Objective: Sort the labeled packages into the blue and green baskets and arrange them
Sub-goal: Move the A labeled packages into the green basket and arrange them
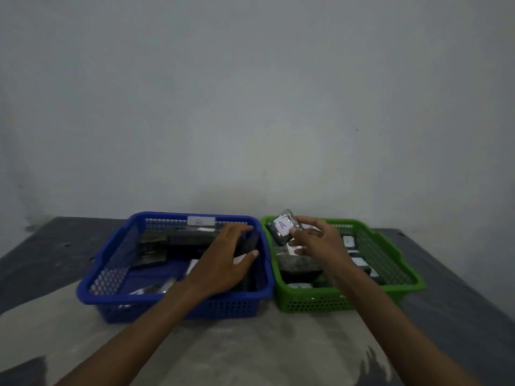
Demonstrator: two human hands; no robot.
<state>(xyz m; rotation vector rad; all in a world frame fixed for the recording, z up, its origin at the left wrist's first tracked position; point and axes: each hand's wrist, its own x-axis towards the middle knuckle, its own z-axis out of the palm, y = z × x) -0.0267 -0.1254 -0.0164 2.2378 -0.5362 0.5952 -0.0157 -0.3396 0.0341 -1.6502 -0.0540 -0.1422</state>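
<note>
Grey wall [250, 93] behind blue basket [117, 274] and green basket [390, 254], side by side.

Blue basket [178, 307], green basket [334, 302]

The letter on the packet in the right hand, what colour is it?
Blue, on a white label, seen in the head view.

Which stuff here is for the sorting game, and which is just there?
For the job:
blue basket
green basket
package marked A, held by the right hand
dark packages in the blue basket

Just there:
table
wall
</note>
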